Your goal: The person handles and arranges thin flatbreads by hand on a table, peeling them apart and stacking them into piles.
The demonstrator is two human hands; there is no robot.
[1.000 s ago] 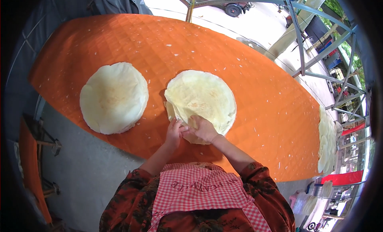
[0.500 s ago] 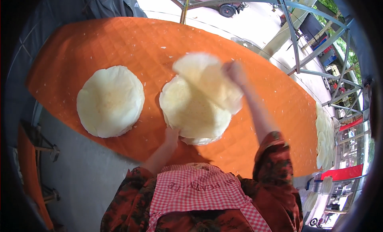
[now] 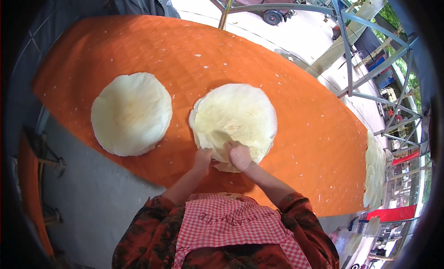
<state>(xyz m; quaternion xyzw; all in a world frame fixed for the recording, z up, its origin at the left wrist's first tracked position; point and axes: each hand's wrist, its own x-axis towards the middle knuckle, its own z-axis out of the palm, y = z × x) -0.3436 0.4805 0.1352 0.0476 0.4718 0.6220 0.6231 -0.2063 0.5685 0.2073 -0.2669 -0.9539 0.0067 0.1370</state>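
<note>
A stack of thin, round, cream-coloured sheets (image 3: 243, 107), like thin pancakes or wrappers, lies in front of me on an orange quilted cover. At its near left edge, my left hand (image 3: 203, 157) is closed on the rim of the sheets. My right hand (image 3: 239, 156) is closed at the near edge too, its fingers pinching the top sheet, though the fingertips are partly hidden. Beneath the hands, the rims of lower sheets stick out unevenly. To the left rests a second stack of similar sheets (image 3: 131, 114), untouched by either hand.
Pale flakes are scattered over the orange table cover (image 3: 314, 144). More pale sheets (image 3: 373, 172) hang or lie at the table's far right end. Metal frame bars (image 3: 346, 46) rise beyond the right side, and a wheeled cart (image 3: 272, 16) stands past the far edge.
My right hand has come down toward me from the far right of the stack. The sheet it held raised now lies on top. My left hand stays at the near edge.
</note>
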